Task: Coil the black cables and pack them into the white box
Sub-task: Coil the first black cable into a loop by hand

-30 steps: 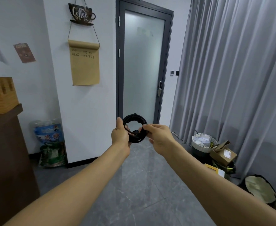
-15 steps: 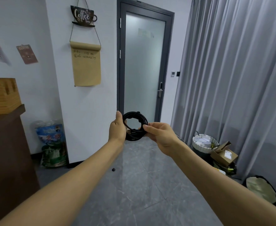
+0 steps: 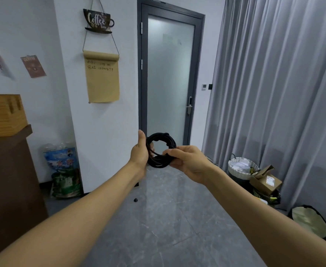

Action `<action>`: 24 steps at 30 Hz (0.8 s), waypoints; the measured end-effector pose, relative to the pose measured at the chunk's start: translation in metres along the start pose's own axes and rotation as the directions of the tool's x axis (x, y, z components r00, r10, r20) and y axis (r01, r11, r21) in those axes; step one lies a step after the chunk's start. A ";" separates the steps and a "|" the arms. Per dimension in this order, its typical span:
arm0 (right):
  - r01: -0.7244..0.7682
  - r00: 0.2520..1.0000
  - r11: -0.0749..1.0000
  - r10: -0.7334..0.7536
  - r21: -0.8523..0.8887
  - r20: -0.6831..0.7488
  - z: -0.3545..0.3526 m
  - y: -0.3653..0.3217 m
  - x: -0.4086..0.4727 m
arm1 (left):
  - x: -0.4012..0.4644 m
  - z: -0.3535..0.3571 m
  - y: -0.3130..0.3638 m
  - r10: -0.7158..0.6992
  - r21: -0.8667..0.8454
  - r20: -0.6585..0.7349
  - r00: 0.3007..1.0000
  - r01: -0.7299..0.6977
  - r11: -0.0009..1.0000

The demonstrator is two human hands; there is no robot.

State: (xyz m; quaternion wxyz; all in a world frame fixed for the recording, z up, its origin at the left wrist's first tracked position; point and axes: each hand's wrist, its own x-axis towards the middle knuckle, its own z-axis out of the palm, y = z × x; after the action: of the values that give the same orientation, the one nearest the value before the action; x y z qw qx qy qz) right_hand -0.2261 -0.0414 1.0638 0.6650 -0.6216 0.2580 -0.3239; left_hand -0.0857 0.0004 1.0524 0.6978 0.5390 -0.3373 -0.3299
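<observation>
Now the black cable coil [image 3: 161, 150] hangs in front of the door [image 3: 170, 78], left hand [image 3: 140, 154] clamping its left side, right hand [image 3: 189, 160] pinching the lower right. Best keep both grips tight while tucking the loose end.

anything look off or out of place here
One thing: a small black object lies loose on the grey floor, below the coiled black cable held in the left hand and right hand. What it is, I can't tell.
</observation>
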 end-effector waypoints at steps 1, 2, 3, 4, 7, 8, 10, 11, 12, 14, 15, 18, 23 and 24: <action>-0.028 1.000 1.000 0.028 -0.003 -0.009 -0.001 0.000 0.000 | -0.001 -0.001 0.001 -0.021 0.010 0.039 0.999 0.020 1.000; -0.053 0.998 0.999 0.052 -0.010 -0.031 -0.002 0.001 0.000 | -0.002 -0.002 0.002 -0.049 0.012 0.075 0.996 0.049 0.999; -0.072 0.996 0.997 0.071 -0.009 -0.061 -0.001 0.002 0.001 | -0.003 -0.003 0.002 -0.079 0.002 0.098 0.992 0.079 0.997; -0.085 0.992 0.996 0.085 0.009 -0.091 -0.001 0.004 0.001 | -0.004 -0.003 0.002 -0.105 -0.020 0.107 0.989 0.107 0.994; -0.086 0.982 0.990 0.103 0.114 -0.161 0.003 0.011 0.003 | -0.008 -0.004 0.002 -0.168 -0.116 0.077 0.983 0.176 0.977; -0.078 0.977 0.986 0.105 0.146 -0.185 0.004 0.012 0.004 | -0.011 -0.004 0.002 -0.189 -0.150 0.063 0.980 0.197 0.969; -0.057 0.967 0.979 0.103 0.196 -0.234 0.005 0.013 0.006 | -0.016 -0.005 0.000 -0.232 -0.230 0.053 0.971 0.238 0.944; -0.045 0.961 0.976 0.101 0.213 -0.259 0.004 0.012 0.008 | -0.018 -0.006 -0.002 -0.252 -0.267 0.064 0.966 0.260 0.928; -0.031 0.955 0.972 0.097 0.231 -0.281 0.004 0.012 0.009 | -0.020 -0.007 -0.004 -0.266 -0.282 0.088 0.960 0.280 0.918; -0.013 0.945 0.963 0.099 0.268 -0.313 0.002 0.013 0.011 | -0.023 -0.008 -0.009 -0.265 -0.230 0.162 0.950 0.298 0.926; -0.013 0.943 0.959 0.106 0.282 -0.317 0.003 0.014 0.011 | -0.025 -0.008 -0.012 -0.252 -0.194 0.197 0.947 0.290 0.937; -0.030 0.949 0.945 0.129 0.326 -0.287 0.005 0.016 0.010 | -0.027 -0.005 -0.018 -0.195 -0.158 0.207 0.959 0.230 0.960; -0.016 0.964 0.941 0.105 0.339 -0.245 0.006 0.017 0.011 | -0.024 -0.003 -0.021 -0.109 -0.100 0.128 0.986 0.122 0.987; -0.011 0.968 0.940 0.096 0.340 -0.234 0.005 0.018 0.012 | -0.024 -0.001 -0.019 -0.086 -0.089 0.107 0.991 0.096 0.991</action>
State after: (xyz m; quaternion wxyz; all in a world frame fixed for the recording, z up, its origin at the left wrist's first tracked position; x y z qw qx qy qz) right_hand -0.2124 -0.0462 1.0470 0.7325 -0.4466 0.2968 -0.4195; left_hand -0.0997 0.0170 1.0304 0.6884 0.5027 -0.3318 -0.4041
